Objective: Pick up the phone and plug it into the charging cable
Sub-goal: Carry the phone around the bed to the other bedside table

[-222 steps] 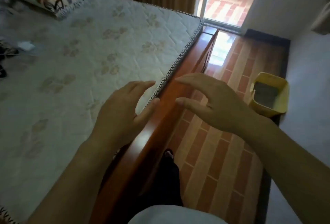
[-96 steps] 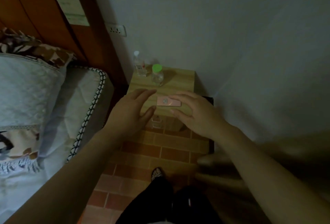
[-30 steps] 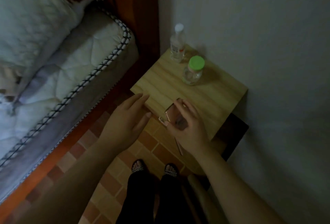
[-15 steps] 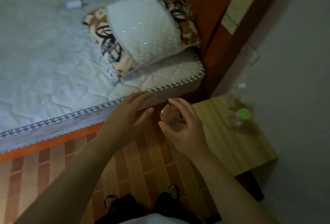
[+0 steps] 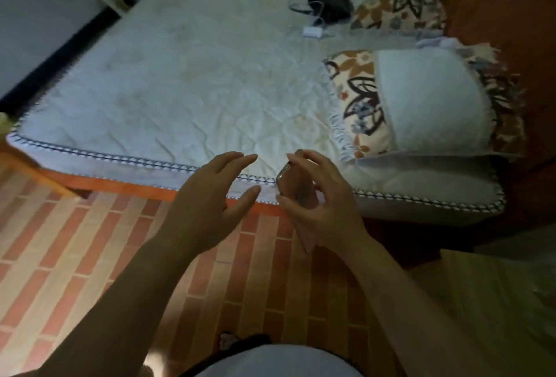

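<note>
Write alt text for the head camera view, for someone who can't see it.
A person's right hand holds a phone at the near edge of a white mattress, while the open left hand hovers beside it. A white charger with its cable lies far across the bed by a black bag and patterned pillows.
</note>
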